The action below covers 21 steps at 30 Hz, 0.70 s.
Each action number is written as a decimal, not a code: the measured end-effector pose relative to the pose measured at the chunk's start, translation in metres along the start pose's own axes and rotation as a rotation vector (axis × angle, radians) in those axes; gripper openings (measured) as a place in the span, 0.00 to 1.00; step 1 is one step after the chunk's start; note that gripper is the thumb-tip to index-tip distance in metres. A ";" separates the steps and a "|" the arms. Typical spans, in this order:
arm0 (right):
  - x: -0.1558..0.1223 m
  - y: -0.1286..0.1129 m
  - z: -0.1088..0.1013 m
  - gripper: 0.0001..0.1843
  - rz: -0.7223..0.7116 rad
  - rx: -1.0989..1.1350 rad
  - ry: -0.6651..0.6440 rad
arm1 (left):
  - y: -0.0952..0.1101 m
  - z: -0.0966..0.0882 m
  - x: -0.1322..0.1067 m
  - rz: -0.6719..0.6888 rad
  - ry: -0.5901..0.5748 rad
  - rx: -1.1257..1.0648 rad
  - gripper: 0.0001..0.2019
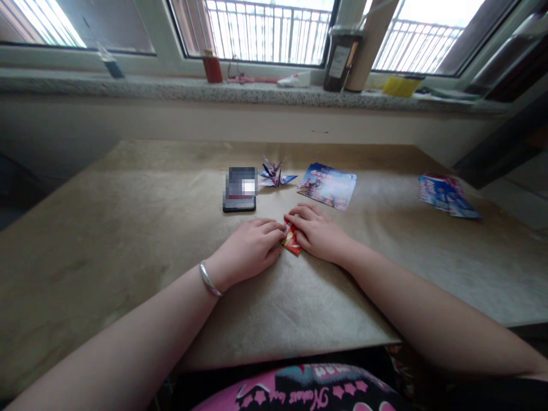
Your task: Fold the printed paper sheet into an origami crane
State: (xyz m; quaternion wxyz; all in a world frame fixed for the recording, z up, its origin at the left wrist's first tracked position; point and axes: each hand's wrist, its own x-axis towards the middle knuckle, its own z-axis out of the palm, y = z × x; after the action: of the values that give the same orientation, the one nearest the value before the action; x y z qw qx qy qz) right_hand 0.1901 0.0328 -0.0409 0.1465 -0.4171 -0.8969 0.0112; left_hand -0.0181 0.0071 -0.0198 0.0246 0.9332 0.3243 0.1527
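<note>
Nearest the camera, two bare forearms reach out over the bench (128,240), the left one with a silver bangle (209,279) at the wrist. The left hand (250,248) and right hand (319,233) lie palm down, close together. Their fingers are stretched out and loosely released, gripping nothing, with the tips resting on a small folded red paper (291,240) that lies flat on the bench between them.

The paper looks thin and very light. It will probably crease sharply, tear if tugged and slide on the smooth top, so it seems best pinched at a folded edge or corner while the other hand pins it down.

Just beyond lie a dark phone (238,194), a folded paper crane (274,173) and a stack of printed sheets (329,185). More sheets (447,196) lie well to the right. Farthest off, a red can (212,67) and a dark jar (339,64) stand on the windowsill (149,87).
</note>
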 end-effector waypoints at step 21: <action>-0.004 0.014 -0.003 0.33 0.044 0.199 -0.018 | -0.001 -0.004 -0.003 0.030 0.026 0.021 0.12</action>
State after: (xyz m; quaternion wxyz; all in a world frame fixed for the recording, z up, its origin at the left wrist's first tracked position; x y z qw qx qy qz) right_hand 0.2037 0.0384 -0.0408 0.1791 -0.4198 -0.8833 0.1072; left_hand -0.0222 0.0055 -0.0172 0.0082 0.9362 0.3120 0.1618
